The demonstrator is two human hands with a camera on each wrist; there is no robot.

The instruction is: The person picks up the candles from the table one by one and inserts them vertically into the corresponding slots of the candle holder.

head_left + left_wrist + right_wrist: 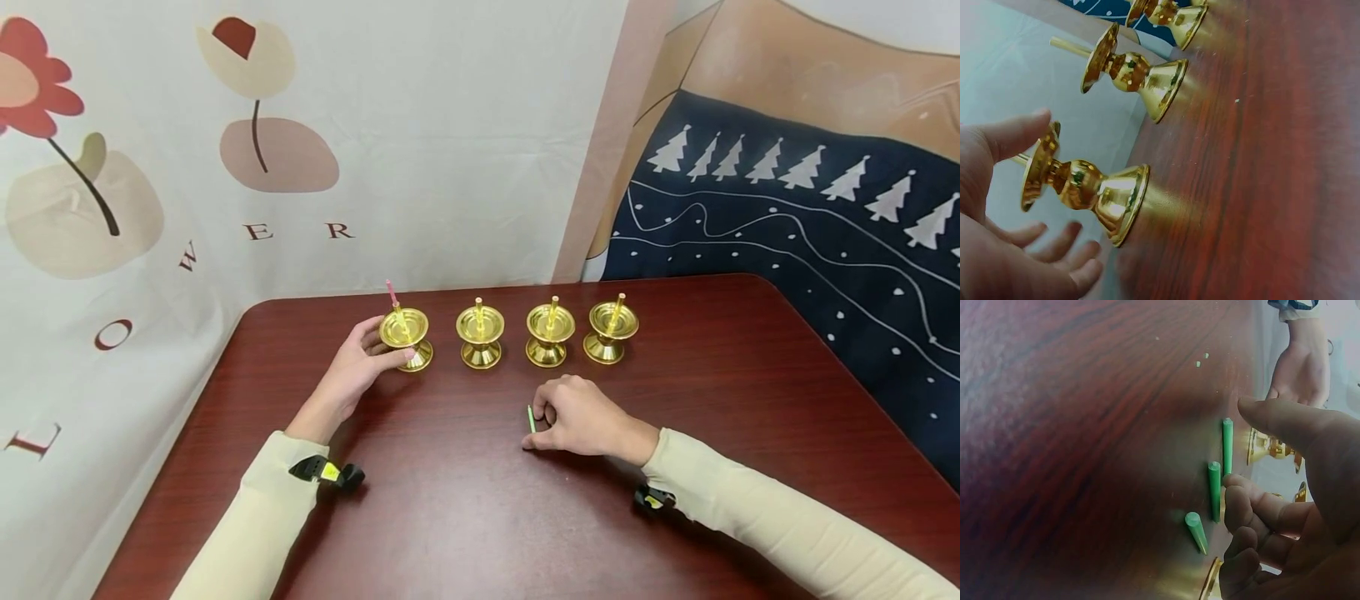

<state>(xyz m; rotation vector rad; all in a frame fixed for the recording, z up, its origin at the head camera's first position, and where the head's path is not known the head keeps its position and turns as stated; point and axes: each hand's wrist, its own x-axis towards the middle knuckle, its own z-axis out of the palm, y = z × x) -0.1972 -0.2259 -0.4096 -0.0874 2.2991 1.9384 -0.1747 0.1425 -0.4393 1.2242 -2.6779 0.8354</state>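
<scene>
Desk (450,525) held everything; left hand (357,367) was loosely half-open around a gold holder (417,358); right hand (587,417), partly open, gripping nothing, had a green stick (532,419) in its gap. Pick-up step, apparently; next move likely called for pinching.

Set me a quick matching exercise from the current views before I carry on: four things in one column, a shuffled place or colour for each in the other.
Things:
1. pink stick
2. green sticks
3. left hand
4. four holders

Places and colours:
A. shiny gold, in a row toward the far side of the table
B. at the leftmost holder, thumb and fingers about it
C. on the table, close to the right hand
D. standing up out of the leftmost holder

Right pairs: 1-D, 2-C, 3-B, 4-A
</scene>
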